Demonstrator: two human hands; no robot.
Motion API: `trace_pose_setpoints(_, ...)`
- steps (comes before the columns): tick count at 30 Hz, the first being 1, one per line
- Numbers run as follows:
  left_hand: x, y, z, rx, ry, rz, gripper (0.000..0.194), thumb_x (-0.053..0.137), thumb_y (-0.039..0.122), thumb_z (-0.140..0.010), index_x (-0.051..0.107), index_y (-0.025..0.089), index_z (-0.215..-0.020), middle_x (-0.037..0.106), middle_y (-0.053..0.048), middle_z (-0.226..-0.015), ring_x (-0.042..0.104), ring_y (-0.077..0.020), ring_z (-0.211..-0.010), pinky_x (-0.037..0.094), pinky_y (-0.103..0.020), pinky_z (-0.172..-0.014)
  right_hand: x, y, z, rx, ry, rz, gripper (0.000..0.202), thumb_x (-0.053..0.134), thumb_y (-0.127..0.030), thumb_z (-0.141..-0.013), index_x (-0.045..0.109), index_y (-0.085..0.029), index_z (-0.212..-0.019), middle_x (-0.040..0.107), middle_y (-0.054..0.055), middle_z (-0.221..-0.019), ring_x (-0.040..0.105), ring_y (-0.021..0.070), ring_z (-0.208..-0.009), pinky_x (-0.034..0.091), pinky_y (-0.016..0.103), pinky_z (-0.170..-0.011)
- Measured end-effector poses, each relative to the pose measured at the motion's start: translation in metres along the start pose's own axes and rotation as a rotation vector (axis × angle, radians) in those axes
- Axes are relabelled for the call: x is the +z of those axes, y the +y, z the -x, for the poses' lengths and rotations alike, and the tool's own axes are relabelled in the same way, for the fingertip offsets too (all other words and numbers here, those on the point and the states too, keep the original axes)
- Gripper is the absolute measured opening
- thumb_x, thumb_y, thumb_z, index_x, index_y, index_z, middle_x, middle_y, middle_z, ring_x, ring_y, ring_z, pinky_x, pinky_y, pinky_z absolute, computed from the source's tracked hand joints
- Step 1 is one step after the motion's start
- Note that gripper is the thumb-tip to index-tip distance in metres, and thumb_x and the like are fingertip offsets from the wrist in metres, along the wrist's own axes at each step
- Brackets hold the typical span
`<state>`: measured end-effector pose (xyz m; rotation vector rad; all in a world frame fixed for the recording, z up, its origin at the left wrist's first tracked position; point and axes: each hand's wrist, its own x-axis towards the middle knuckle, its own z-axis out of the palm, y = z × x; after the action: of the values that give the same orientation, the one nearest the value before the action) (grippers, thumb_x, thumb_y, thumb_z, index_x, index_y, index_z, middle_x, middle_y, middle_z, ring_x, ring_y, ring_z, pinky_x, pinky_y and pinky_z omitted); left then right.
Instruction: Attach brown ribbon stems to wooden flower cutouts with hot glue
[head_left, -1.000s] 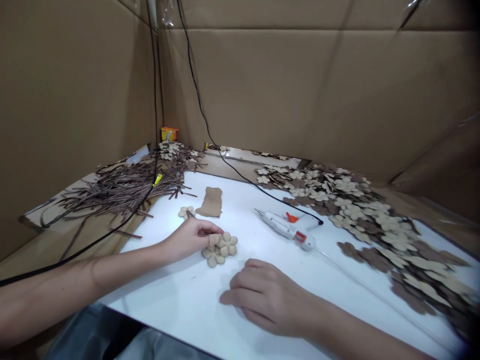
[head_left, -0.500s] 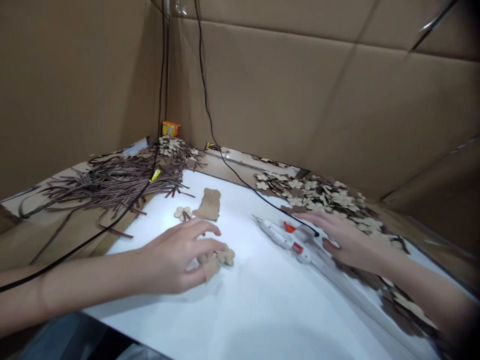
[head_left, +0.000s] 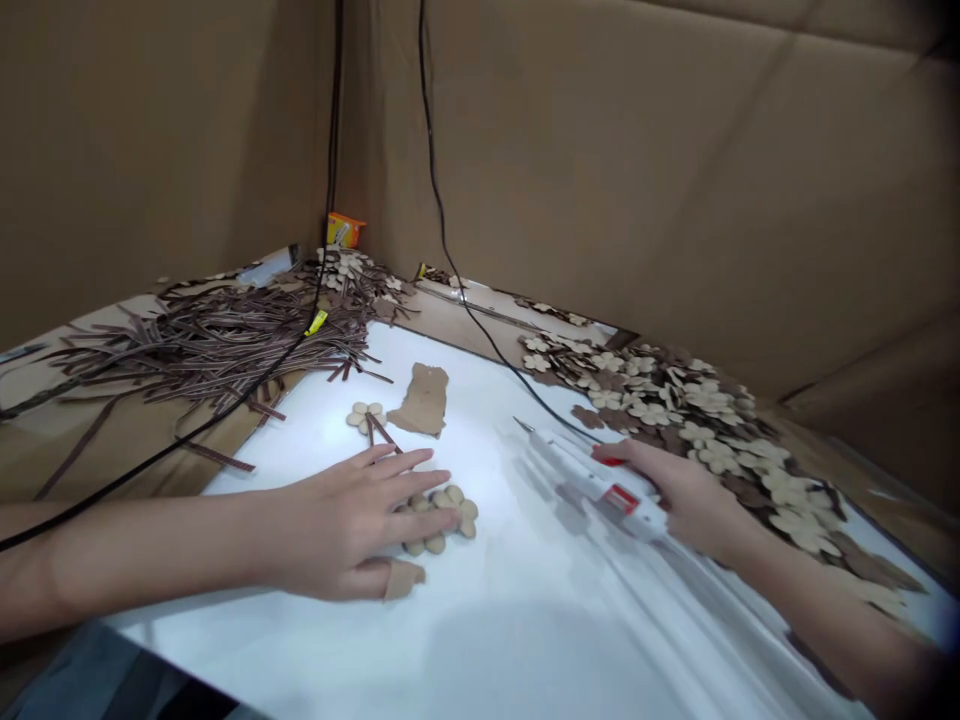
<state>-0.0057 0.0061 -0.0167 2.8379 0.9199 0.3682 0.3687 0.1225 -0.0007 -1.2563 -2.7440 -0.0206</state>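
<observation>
My left hand (head_left: 360, 520) lies flat with fingers spread over beige flower cutouts (head_left: 466, 515) on a white board (head_left: 517, 620). A piece of tan tape or cloth (head_left: 403, 580) is wrapped on its thumb. My right hand (head_left: 686, 490) is closed round a white hot glue gun (head_left: 581, 472) with red parts, its metal tip pointing left and away from me. The gun is partly blurred. Beyond my left fingers sit another beige flower (head_left: 365, 415) with dark strips (head_left: 384, 432) at it and a ragged brown scrap (head_left: 424, 400).
Many dark brown strips (head_left: 232, 340) are heaped at the back left. Beige and brown flower cutouts (head_left: 660, 390) pile up along the right. A black cord (head_left: 487, 340) crosses to the gun, another cord (head_left: 217, 435) passes over my left arm. Cardboard walls (head_left: 637, 160) enclose the far side.
My right hand has closed on the glue gun, which was lying on the board. My left fingers have gone from curled at the flowers to spread flat over them. The view has tilted down slightly.
</observation>
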Motion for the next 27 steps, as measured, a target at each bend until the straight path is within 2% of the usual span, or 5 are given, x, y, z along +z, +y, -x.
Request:
trace_pose_setpoints(3, 0.004, -0.002, -0.002, 0.009, 0.025, 0.019, 0.046, 0.045, 0.035, -0.088, 0.042, 0.025, -0.133, 0.041, -0.012, -0.139, 0.032, -0.0345, -0.129, 0.023, -0.05, -0.105, -0.001, -0.027, 0.003, 0.064, 0.029, -0.211, 0.025, 0.049, -0.034, -0.078, 0.059, -0.021, -0.097, 0.068, 0.006, -0.091, 0.066, 0.022, -0.078, 0.052, 0.029, -0.067)
trace_pose_setpoints(10, 0.003, -0.002, -0.003, 0.013, -0.013, 0.057, 0.05, 0.046, 0.033, -0.087, 0.036, 0.028, -0.136, 0.041, -0.007, -0.14, 0.033, -0.0316, -0.129, 0.02, -0.046, -0.106, 0.0, -0.074, 0.01, -0.059, -0.12, -0.444, 0.019, 0.051, -0.032, -0.083, 0.066, -0.022, -0.087, 0.067, 0.006, -0.077, 0.065, 0.019, -0.066, 0.051, 0.026, -0.059)
trace_pose_setpoints(16, 0.004, -0.002, -0.003, 0.005, -0.059, 0.06, 0.046, 0.045, 0.033, -0.089, 0.039, 0.033, -0.134, 0.042, -0.003, -0.14, 0.031, -0.0307, -0.131, 0.017, -0.043, -0.106, 0.012, -0.069, 0.016, -0.164, -0.017, -0.448, 0.016, 0.049, -0.032, -0.085, 0.062, -0.022, -0.088, 0.066, 0.005, -0.078, 0.063, 0.018, -0.065, 0.048, 0.026, -0.055)
trace_pose_setpoints(21, 0.004, -0.002, -0.003, -0.009, -0.081, 0.069, 0.045, 0.043, 0.034, -0.09, 0.038, 0.033, -0.135, 0.042, -0.003, -0.14, 0.029, -0.0305, -0.132, 0.015, -0.044, -0.107, 0.012, -0.068, 0.018, -0.21, -0.067, -0.427, 0.01, 0.051, -0.029, -0.084, 0.058, -0.023, -0.087, 0.066, 0.005, -0.078, 0.063, 0.0182, -0.066, 0.049, 0.026, -0.057)
trace_pose_setpoints(27, 0.006, -0.002, -0.002, -0.03, -0.057, 0.116, 0.045, 0.047, 0.033, -0.088, 0.04, 0.036, -0.133, 0.043, -0.002, -0.139, 0.029, -0.029, -0.132, 0.015, -0.045, -0.108, 0.012, -0.072, 0.021, -0.15, -0.072, -0.423, 0.016, 0.044, -0.032, -0.088, 0.055, -0.023, -0.081, 0.066, 0.006, -0.076, 0.063, 0.0205, -0.065, 0.049, 0.028, -0.056)
